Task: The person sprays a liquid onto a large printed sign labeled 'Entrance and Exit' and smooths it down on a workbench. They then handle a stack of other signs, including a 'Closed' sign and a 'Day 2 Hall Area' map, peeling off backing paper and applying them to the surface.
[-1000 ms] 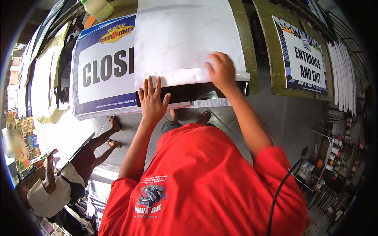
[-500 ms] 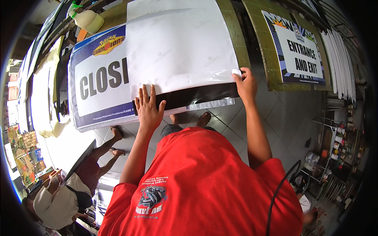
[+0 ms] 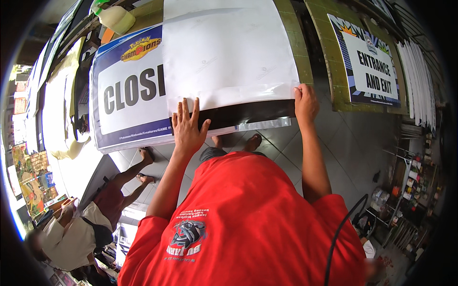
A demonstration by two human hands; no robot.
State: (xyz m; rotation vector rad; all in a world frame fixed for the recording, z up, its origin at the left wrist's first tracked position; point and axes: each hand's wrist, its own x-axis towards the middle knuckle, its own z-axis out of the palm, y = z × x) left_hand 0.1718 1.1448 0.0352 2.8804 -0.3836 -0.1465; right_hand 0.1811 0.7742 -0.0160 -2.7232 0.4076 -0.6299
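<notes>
A large white glossy sheet (image 3: 229, 52) with faint grey marks lies face up over a stack of printed signs. Along its near edge runs a black strip (image 3: 248, 112). My left hand (image 3: 189, 126) rests flat with fingers spread across the sheet's near left corner and the strip. At the near right corner my right hand (image 3: 307, 102) is closed, its thumb and curled fingers pinching the edge; its fingertips are partly hidden. The white sheet covers the right part of a blue-bordered sign (image 3: 109, 128) with large black letters.
A spray bottle (image 3: 117, 18) with a green head stands at the far left. To the right, another sign (image 3: 374, 71) lies on a greenish board (image 3: 341, 95), beside a row of white panels (image 3: 417, 81). Another person (image 3: 71, 238) with a dark bag is at the lower left.
The small white curl at my right thumb no longer shows, and the corner there looks flatter. My left hand keeps its place on the sheet. The whole view has shifted slightly.
</notes>
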